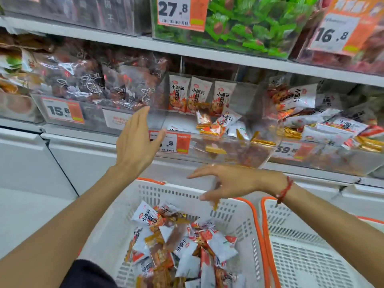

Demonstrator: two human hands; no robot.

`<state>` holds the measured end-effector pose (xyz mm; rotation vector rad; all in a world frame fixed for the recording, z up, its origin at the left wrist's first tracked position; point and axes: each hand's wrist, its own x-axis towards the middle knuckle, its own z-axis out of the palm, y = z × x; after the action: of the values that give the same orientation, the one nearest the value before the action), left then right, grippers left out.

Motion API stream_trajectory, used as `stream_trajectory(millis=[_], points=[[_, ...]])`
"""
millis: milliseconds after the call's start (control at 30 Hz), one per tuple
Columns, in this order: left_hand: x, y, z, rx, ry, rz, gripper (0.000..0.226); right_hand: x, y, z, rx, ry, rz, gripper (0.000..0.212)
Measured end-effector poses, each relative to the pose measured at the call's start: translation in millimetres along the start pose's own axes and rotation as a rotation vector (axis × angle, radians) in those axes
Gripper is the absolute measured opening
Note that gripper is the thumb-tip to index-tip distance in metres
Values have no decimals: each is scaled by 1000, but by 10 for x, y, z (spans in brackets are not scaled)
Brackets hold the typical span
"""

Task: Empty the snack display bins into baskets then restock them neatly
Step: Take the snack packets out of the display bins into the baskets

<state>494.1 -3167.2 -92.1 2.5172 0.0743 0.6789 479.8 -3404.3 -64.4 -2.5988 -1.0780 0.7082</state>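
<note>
Your left hand [136,140] reaches wide toward the clear plastic snack bin [218,129] mid-frame; your right hand [230,182] hovers spread over the white perforated basket [234,213].

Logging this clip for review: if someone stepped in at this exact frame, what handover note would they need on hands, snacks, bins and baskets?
Left hand: open, raised at the front of the clear middle bin, holding nothing.
Right hand: fingers spread above the near basket; a blurred packet sits just under them, so I cannot tell whether it is held or dropping.
Snacks: many white-and-orange packets lie loose in the near basket. Three packets stand upright at the bin's back, with a few loose ones in front.
Second basket, on the right, shows no packets.
Done: bin mostly emptied.
Left: clear the rest, then restock neatly.
</note>
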Motion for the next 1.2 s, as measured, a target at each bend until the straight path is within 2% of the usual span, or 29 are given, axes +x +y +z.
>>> stream_trajectory(millis=[167,267,367,467,600,667,800,900,967,1067,1200], points=[[188,229,-128,-8,123,238,37,-83,106,-433,122,305,-43,28],[505,440,-104,17,32,286,24,-59,300,-774,87,507,-3,19],[976,511,153,-12,-78,223,31,244,618,-1051,-22,647,116,22],[1442,449,530,5,-172,203,44,686,933,-1225,-201,684,236,44],[1915,326,950,217,-220,302,65,1220,1262,-1394,-377,808,321,67],[2076,264,1122,322,-246,303,71,1435,1407,-1421,-445,812,366,74],[2190,263,1342,395,-252,280,68,1678,1555,-1359,-457,790,418,64],[2200,275,1378,483,-81,362,62,1680,1555,-1362,-438,868,363,55],[2216,274,1370,413,-23,418,53,1665,1552,-1368,-419,872,335,52],[2186,323,1333,293,-27,392,44,1681,1554,-1383,-395,803,364,49],[2095,410,1261,334,-6,446,39,1563,1517,-1389,-354,826,290,37]])
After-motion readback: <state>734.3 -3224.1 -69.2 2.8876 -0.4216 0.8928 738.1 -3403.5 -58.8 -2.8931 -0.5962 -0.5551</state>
